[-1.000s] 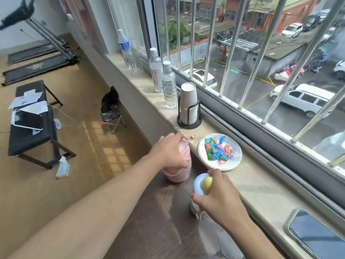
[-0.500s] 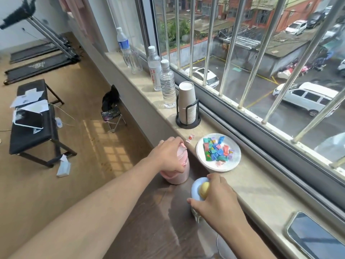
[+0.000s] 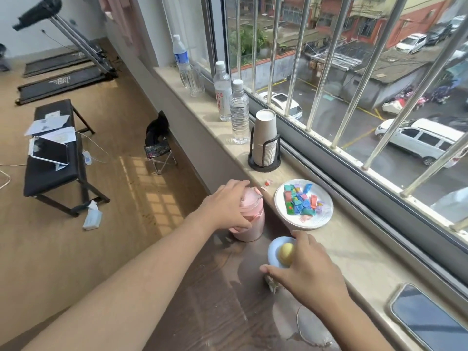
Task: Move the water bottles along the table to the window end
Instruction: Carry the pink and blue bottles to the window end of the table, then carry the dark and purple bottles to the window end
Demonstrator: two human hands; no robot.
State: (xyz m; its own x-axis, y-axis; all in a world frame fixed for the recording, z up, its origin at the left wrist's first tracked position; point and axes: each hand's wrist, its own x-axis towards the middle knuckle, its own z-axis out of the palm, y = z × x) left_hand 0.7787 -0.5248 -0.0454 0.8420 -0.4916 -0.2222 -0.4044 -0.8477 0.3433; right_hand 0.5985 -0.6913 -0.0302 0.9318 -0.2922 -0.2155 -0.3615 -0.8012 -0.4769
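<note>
A pink water bottle (image 3: 249,222) stands upright on the dark wooden table (image 3: 202,300), near the stone windowsill. My left hand (image 3: 228,205) wraps over its lid and upper side. Just to its right and nearer to me stands a pale blue bottle with a yellow knob (image 3: 279,252). My right hand (image 3: 309,269) covers its top and side, fingers curled round it, so its body is mostly hidden. Both bottles rest on the table.
On the windowsill (image 3: 354,249) sit a white plate of wrapped sweets (image 3: 304,207), a cup holder with stacked paper cups (image 3: 264,144), three clear plastic bottles (image 3: 239,116) and a glass. A phone (image 3: 428,317) lies at the right. Window bars run behind.
Both hands and their bottles have shifted slightly; the pink bottle sits a little closer to the sill. My right hand's fingers have spread more over the blue bottle's lid.
</note>
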